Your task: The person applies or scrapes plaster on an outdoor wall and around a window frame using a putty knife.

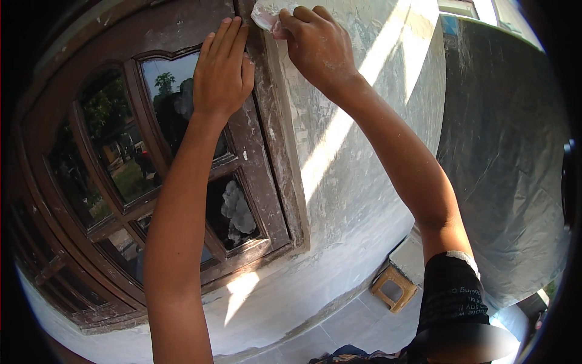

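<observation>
My left hand (pixel 223 76) lies flat against the upper right part of a brown wooden window (pixel 257 182), its fingers stretched upward and nothing in it. To its right, my right hand (pixel 324 53) is closed around a crumpled pinkish-white sheet (pixel 264 17), whose material I cannot make out. The sheet is against the grey-white plastered wall (pixel 345 176), just beside the window frame. Pale smears mark the wood of the frame, and whitish dust shows on the back of my right hand.
A large dark sheet (pixel 509 158) hangs on the right. Below, a small yellowish-brown stool-like object (pixel 388 298) with an opening stands on the grey tiled floor (pixel 336 327). The window's glass panes (pixel 115 139) reflect greenery, and sunlight falls in strips across the wall.
</observation>
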Motion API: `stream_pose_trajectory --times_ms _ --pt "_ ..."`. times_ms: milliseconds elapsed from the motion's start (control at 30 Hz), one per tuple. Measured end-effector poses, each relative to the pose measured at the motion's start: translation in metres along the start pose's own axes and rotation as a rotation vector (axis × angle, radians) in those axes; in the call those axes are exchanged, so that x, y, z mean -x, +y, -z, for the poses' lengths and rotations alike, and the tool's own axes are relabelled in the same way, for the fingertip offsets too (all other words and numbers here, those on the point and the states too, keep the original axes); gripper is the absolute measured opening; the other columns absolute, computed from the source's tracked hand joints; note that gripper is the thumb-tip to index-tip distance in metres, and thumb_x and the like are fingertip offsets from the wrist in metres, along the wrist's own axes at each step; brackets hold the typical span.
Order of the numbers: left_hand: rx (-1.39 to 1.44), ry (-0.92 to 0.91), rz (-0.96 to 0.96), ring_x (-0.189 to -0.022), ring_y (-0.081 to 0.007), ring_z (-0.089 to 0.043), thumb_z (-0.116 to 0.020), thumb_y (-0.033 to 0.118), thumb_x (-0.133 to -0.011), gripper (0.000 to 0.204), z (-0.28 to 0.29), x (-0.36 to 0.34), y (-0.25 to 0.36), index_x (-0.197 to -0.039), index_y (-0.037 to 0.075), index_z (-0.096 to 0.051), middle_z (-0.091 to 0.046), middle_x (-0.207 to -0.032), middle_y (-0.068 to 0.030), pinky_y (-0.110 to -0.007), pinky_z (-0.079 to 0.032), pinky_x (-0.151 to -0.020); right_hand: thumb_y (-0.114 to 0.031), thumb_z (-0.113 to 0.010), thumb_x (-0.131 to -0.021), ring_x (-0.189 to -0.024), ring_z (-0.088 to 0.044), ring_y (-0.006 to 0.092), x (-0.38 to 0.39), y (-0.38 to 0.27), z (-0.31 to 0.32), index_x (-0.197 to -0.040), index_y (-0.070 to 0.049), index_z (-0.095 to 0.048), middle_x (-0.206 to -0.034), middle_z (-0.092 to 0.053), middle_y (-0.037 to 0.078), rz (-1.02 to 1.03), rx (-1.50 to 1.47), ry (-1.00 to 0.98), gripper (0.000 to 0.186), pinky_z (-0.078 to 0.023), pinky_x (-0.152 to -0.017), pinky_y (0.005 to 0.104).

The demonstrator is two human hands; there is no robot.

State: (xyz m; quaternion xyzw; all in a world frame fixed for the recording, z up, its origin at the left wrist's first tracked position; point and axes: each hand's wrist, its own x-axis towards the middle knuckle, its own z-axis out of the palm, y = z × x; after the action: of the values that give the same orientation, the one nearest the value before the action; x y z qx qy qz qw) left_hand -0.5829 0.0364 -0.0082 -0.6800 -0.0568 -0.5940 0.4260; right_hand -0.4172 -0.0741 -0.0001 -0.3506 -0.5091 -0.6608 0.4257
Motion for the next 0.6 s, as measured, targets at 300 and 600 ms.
stream_pose_trajectory --times_ms 300,600 --pt "-0.09 0.006 -0.027 -0.142 -0.0272 -0.044 -0.051 0.013 -0.092 0.047 0.004 0.002 -0.006 -0.137 -0.001 -0.056 -0.054 -0.147 -0.0149 -0.044 -0.032 -0.119 -0.013 -0.07 -0.081 -0.088 -0.064 0.024 0.02 -0.03 0.033 -0.1 -0.004 -0.072 -0.09 -0.066 0.005 -0.034 -0.157 -0.038 0.022 -0.057 -0.075 0.0373" --pt "-0.057 -0.042 -0.018 -0.145 -0.0292 -0.039 -0.048 0.012 -0.094 0.051 0.004 0.006 -0.009 -0.144 0.001 -0.05 -0.048 -0.152 -0.0147 -0.047 -0.03 -0.12 -0.013 -0.071 -0.082 -0.092 -0.065 0.0221 0.048 -0.031 0.007 -0.105 -0.005 -0.074 -0.095 -0.068 0.002 0.068 -0.056 -0.066 0.025 -0.057 -0.076 0.0342"
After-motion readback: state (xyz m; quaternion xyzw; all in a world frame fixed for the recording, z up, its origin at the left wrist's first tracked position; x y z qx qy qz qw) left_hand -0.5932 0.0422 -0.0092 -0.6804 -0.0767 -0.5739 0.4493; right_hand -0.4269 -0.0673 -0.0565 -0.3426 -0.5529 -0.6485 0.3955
